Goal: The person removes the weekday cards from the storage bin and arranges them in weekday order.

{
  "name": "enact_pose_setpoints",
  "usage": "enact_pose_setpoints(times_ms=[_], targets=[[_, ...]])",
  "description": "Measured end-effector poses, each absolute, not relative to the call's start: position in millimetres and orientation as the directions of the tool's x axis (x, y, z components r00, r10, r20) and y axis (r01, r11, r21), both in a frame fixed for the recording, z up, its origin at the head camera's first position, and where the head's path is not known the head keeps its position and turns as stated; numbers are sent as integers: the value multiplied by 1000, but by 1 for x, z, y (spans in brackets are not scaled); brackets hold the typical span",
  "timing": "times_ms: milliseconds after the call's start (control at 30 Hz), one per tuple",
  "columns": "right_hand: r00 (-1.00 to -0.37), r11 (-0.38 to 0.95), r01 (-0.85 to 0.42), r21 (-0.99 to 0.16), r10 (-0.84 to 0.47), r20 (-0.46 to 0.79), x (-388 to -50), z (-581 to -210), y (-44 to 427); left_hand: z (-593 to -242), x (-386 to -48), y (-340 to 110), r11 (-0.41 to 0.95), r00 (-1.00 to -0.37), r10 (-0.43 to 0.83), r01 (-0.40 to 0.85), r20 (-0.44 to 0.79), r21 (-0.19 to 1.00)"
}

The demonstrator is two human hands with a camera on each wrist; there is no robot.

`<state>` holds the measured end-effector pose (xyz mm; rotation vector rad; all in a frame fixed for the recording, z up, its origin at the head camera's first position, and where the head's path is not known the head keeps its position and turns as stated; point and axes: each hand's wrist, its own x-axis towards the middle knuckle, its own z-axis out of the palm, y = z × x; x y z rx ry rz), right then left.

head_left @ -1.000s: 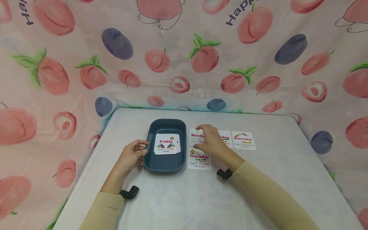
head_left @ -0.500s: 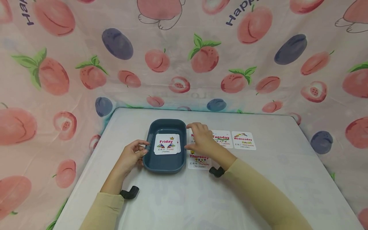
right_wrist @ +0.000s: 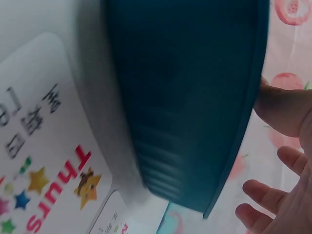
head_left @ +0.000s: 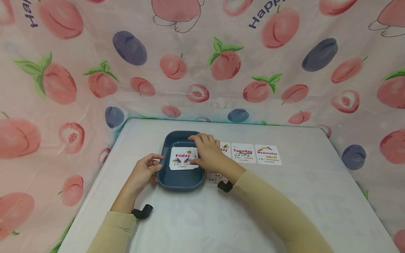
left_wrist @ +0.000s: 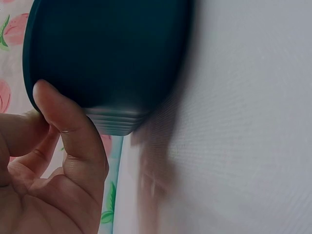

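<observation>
In the head view a dark blue tray (head_left: 181, 183) holds a small stack of cards, the Friday card (head_left: 181, 155) on top. My left hand (head_left: 143, 173) grips the tray's left rim; the left wrist view shows the thumb and fingers of that hand (left_wrist: 68, 161) pinching the tray's edge (left_wrist: 112, 58). Over the tray's right rim reaches my right hand (head_left: 211, 153), its fingertips above the right side of the Friday card. Whether they touch it is hidden. Spread fingers of the right hand (right_wrist: 282, 190) show beside the tray wall (right_wrist: 185, 97) in the right wrist view.
Right of the tray, the Tuesday card (head_left: 243, 153) and Wednesday card (head_left: 268, 155) lie in a row with a partly covered card (head_left: 225, 148). The Thursday card (right_wrist: 53, 136) lies nearer the front, partly under the right arm. A fruit-print cloth (head_left: 196, 70) hangs behind the table.
My right hand has moved left, from above the cards on the table to over the tray and the Friday card. The left hand and the tray have stayed in place.
</observation>
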<state>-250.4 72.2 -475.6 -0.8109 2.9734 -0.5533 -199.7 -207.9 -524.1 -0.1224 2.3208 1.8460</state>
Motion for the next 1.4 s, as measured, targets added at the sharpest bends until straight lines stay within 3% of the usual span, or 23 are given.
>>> enact_pose_setpoints(times_ms=[633, 1400], targets=[[-804, 794, -591, -140, -594, 27, -264, -491, 32, -530, -199, -211, 208, -983, 68, -154, -171, 966], [-825, 832, -553, 34, -542, -160, -273, -496, 13, -528, -200, -211, 218, -984, 70, -146, -165, 965]])
